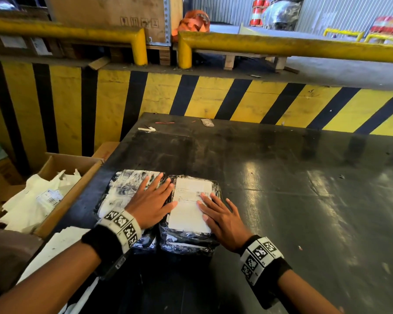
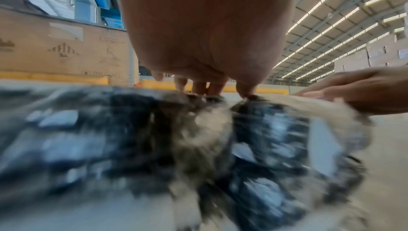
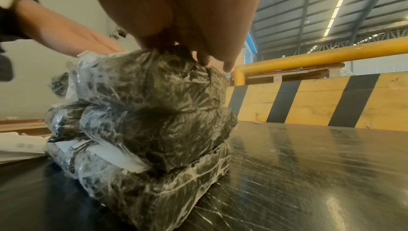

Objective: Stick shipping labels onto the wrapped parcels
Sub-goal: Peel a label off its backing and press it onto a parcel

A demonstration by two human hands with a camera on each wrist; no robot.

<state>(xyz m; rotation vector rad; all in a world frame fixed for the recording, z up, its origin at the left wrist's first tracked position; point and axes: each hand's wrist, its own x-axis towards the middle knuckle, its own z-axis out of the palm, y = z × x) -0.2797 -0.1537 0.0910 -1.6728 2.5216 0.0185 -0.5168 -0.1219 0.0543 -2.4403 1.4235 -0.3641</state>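
Warehouse: hazard-striped dock wall [image 1: 202, 98]

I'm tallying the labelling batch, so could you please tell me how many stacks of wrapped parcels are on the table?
2 stacks, side by side at the table's near left edge: the left stack under the left hand, the right stack under the right hand. How many parcels each stack holds is partly hidden.

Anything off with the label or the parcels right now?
Nothing serious. The shipping label lies roughly square on the right parcel stack, both hands flat on top. Only oddities: scraps at the table's far edge, and crumpled paper in the cardboard box.
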